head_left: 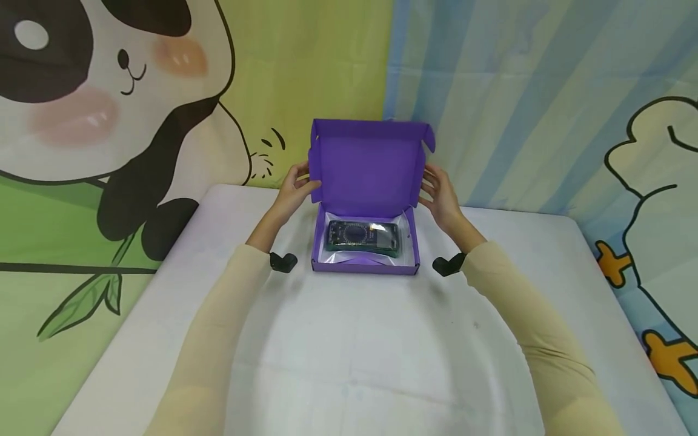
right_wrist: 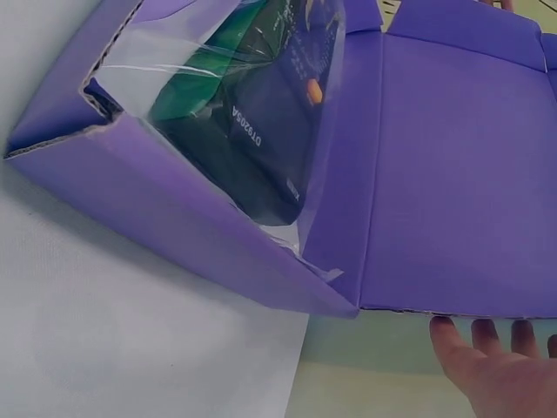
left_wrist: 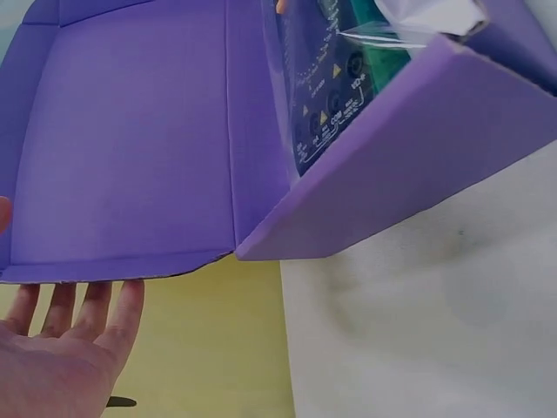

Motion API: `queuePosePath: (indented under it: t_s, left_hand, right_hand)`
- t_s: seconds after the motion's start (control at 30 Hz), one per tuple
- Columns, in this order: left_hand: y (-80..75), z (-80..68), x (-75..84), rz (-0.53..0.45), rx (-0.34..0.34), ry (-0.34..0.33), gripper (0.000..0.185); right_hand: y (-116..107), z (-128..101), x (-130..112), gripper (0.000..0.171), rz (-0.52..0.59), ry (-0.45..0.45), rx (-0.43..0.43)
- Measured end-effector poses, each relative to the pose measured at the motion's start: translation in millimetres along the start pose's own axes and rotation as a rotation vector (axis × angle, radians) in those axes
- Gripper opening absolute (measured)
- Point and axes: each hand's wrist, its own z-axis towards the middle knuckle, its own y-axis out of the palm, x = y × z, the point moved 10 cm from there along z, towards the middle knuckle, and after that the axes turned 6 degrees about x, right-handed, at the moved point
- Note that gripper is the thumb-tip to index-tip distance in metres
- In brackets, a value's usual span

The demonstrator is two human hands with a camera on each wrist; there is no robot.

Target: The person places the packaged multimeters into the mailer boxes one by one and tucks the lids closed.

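Multimeter point(head_left: 362, 236) lies in box point(head_left: 364, 267) (hands flank lid point(head_left: 366, 166)).

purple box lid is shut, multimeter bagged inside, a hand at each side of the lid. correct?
Not quite: the lid of the purple box stands open, upright at the back, as the head view shows. The rest holds: the multimeter lies bagged inside, with the left hand and the right hand at the lid's sides.

Both arms outstretched, left hand point(head_left: 294, 184) and right hand point(head_left: 440, 192) with straight, relaxed fingers.
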Motion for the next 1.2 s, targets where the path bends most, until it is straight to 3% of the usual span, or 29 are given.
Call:
queuePosePath:
  t_s: [0.3,0.57,0.93,1.03,1.2]
  left_hand:
    - [-0.8,-7.9,-2.5,-0.067,0.012,0.029,0.055]
    - [2.7,-14.5,-4.4,-0.035,-0.01,-0.02,0.056]
    - [15.1,-35.4,21.1,-0.011,-0.016,-0.014,0.059]
    - [15.8,-35.7,19.0,-0.028,-0.009,0.004,0.059]
    - [13.8,-27.0,-1.1,-0.066,-0.012,0.011,0.058]
  right_hand:
    - [-4.0,-10.3,-0.7,0.061,0.023,0.016,-0.027]
    - [-9.9,-13.3,1.8,0.065,0.095,0.041,-0.006]
    - [-13.2,-16.2,2.0,0.065,0.119,0.036,0.007]
    - [-12.7,-16.6,3.4,0.06,0.111,0.029,0.013]
    - [-13.6,-17.0,5.7,0.056,0.105,0.025,0.013]
